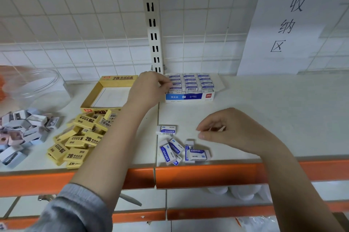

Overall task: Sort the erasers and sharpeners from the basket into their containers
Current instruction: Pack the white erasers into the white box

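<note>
Two hands are working: left hand point(149, 88) is pinching a white eraser point(174, 89) into the blue box point(188, 97); a crooked insertion risks jamming the row. Right hand point(224, 129) is hovering, loosely curled.

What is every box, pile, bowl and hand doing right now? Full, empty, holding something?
Blue eraser box: open, nearly full of erasers.
Yellow eraser box: open, empty.
Yellow erasers: loose pile on the shelf.
Blue erasers: few loose, lying beside each other.
Sharpeners: loose pile.
Clear bowl: tipped, looks empty.
Left hand: fingers pinching at the blue box's edge.
Right hand: curled, holding nothing visible.
</note>
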